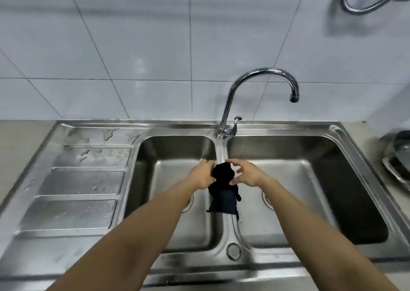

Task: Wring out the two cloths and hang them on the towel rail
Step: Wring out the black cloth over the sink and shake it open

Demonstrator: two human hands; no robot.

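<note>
A dark, almost black cloth (224, 188) hangs bunched over the divider between the two basins of the steel sink (221, 148). My left hand (203, 175) grips the cloth's upper left part. My right hand (246, 173) is just to the right of the bunch, fingers spread and curled, its fingertips touching or nearly touching the cloth. The lower end of the cloth dangles loose, showing a dark blue patch. I see only one cloth. No towel rail is in view.
A curved chrome tap (264, 73) rises behind the divider, spout over the right basin. A wet ribbed draining board (88, 180) lies left. Metal dishes (397, 157) sit at the right edge. A metal hose (366, 4) hangs on the tiled wall.
</note>
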